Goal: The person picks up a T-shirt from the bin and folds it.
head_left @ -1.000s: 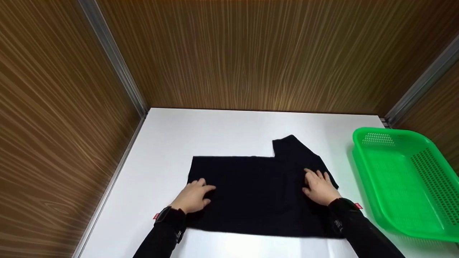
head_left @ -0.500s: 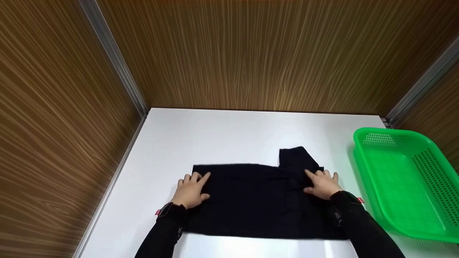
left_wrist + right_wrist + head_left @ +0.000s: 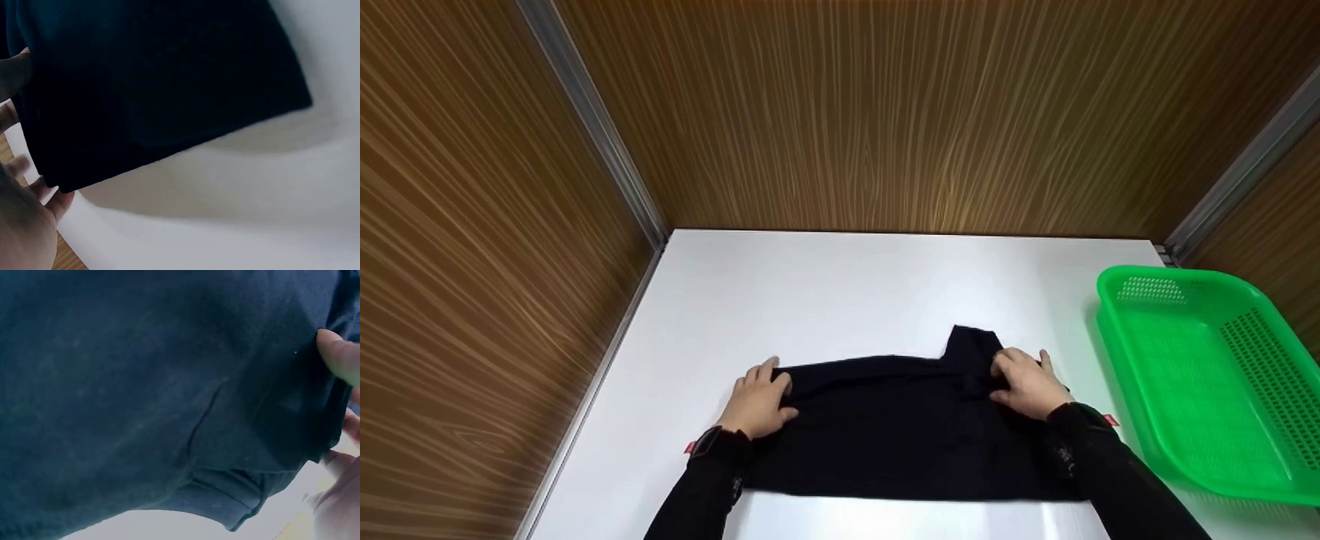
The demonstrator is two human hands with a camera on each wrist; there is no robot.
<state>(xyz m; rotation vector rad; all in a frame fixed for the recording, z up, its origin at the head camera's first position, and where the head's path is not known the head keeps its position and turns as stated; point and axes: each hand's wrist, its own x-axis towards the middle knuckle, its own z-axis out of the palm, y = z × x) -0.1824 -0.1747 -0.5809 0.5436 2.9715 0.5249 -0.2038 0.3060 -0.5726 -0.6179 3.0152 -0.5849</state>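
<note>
Where it grips dark cloth (image 3: 885, 442), the right hand (image 3: 1027, 384) hides — partly.

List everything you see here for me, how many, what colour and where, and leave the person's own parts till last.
Cloth: 1, near-black, bluish in the wrist views, near side of the table
Basket: 1, green, on the right, nothing seen inside
Table: 1, white, under the cloth
Panels: 3, brown wood-grain, left, back and right
Metal strips: 3 plainly seen, grey, at two corners and along the table's left edge
Red tags: 2, red, one at each wrist's outer side
Sleeves: 2, black, on both forearms
Left grip: 1, bare hand, holding the cloth's far-left corner
Right grip: 1, bare hand, holding the cloth's far-right part
</note>
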